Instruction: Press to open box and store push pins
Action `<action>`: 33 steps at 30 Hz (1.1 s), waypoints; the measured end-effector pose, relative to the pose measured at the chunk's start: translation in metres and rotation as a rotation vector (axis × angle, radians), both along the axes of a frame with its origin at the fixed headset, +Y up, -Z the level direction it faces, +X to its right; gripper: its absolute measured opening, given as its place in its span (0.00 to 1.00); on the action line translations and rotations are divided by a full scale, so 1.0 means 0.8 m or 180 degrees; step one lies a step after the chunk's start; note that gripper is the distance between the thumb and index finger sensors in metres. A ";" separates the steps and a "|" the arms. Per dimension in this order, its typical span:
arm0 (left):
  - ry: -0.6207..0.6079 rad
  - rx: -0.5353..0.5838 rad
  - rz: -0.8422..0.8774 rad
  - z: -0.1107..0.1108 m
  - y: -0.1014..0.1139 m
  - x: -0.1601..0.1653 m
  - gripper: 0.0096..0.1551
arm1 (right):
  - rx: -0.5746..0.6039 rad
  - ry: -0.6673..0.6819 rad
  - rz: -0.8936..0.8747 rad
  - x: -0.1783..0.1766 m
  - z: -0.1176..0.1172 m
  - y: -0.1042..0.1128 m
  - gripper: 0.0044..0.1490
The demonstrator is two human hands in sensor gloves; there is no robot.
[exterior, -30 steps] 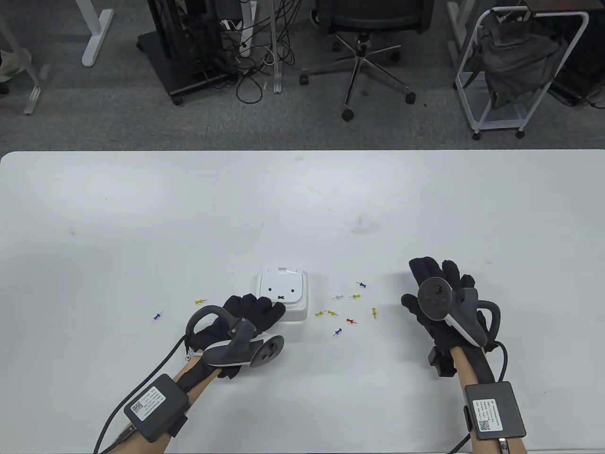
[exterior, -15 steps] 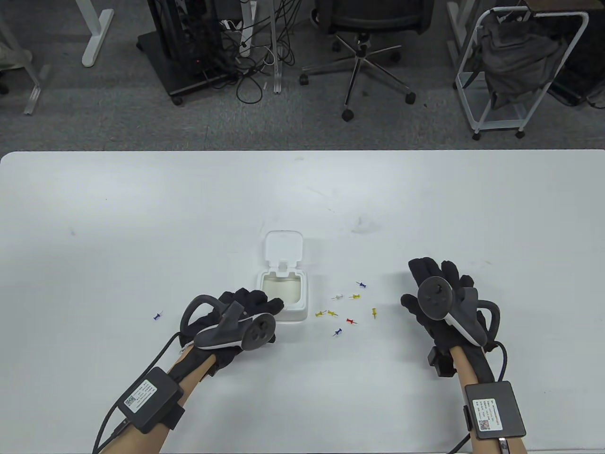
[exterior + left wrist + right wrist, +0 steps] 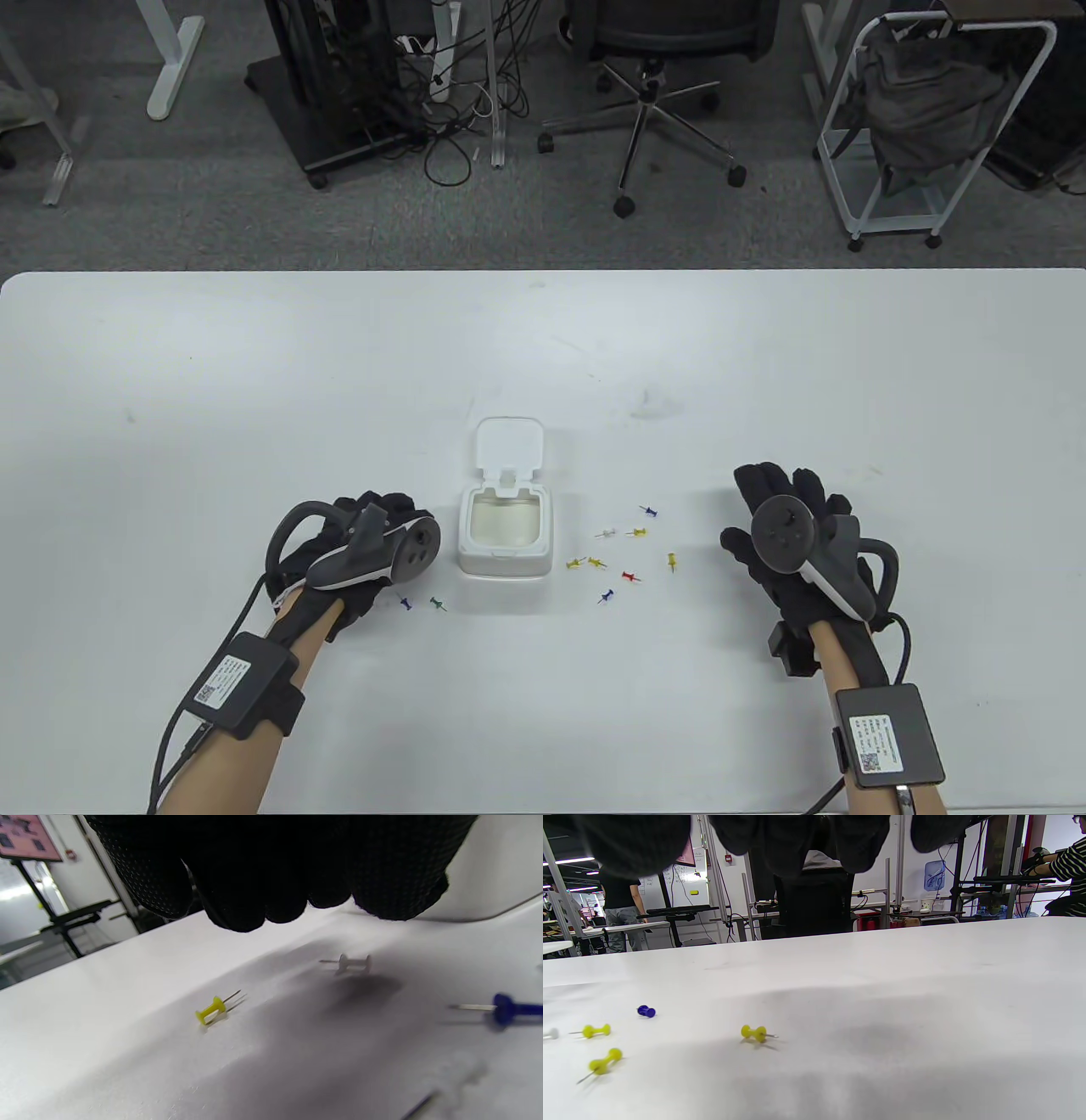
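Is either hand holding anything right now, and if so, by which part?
Nothing is held. The left hand hangs over loose push pins beside the open box, its fingers bare. The right hand lies flat on the table.

I work at a white table (image 3: 254,382). At my 12 o'clock, on grey carpet (image 3: 170,212), stands an office chair (image 3: 653,76). At 11 o'clock is a black stand (image 3: 339,85) with cables (image 3: 458,110); at 1 o'clock, a white cart (image 3: 933,127) with a grey bag (image 3: 925,102).

Black gloves (image 3: 373,560) (grey trackers), bare forearms
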State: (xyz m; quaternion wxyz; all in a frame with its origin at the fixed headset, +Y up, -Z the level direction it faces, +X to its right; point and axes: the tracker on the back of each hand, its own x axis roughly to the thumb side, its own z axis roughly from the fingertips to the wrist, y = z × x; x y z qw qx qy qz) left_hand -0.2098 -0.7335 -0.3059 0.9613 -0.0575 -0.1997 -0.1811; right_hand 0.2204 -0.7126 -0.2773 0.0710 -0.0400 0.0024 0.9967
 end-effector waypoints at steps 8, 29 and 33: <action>-0.0150 0.0221 -0.0297 0.004 -0.023 0.013 0.25 | 0.0003 0.0003 0.0010 0.000 0.000 0.000 0.47; -0.0230 0.0292 -0.0260 0.006 -0.007 0.028 0.22 | 0.0020 0.0032 0.0054 -0.003 0.000 0.001 0.46; -0.0212 0.0374 -0.0056 0.000 0.020 0.035 0.23 | 0.0012 0.0013 0.0072 -0.002 0.000 0.000 0.46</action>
